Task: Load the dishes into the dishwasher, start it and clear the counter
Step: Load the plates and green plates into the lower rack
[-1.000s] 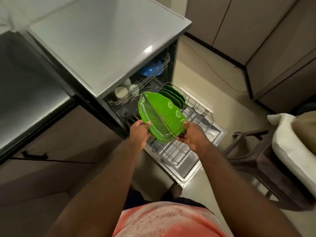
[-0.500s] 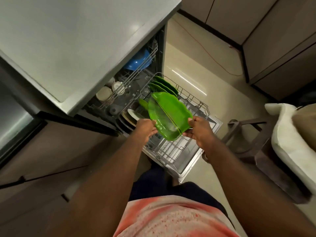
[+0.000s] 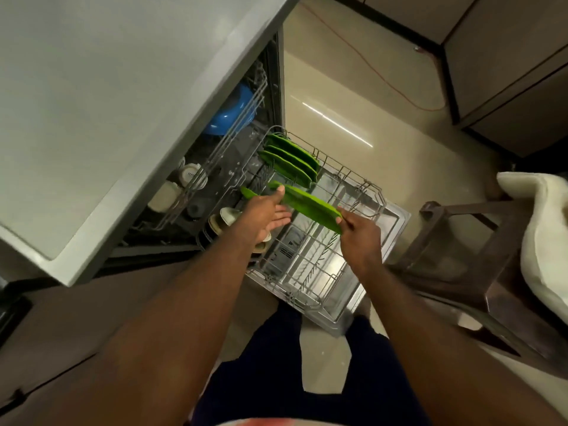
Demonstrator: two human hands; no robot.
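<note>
Lower rack (image 3: pixel 372 188) pulled out over open dishwasher door (image 3: pixel 392 241). In it: three green plates (image 3: pixel 292 161) on edge at far left, pale dishes (image 3: pixel 222 218) at near left, partly covered by the left hand (image 3: pixel 264 216). Green leaf plate (image 3: pixel 310 206) on edge over rack middle, just near of the three; can't tell if it sits in the tines. Left hand flat against its left part, fingers straight, thumb on rim. Right hand (image 3: pixel 361 238) pinches its right tip, fingers curled. Hands apart, one per end. Upper rack (image 3: pixel 215 155) holds blue bowl (image 3: pixel 229 113) and white cups (image 3: pixel 192 176), mostly hidden under grey worktop (image 3: pixel 107 103). Chair (image 3: pixel 461 250) with cream cloth (image 3: pixel 544 229) cut off at right.
</note>
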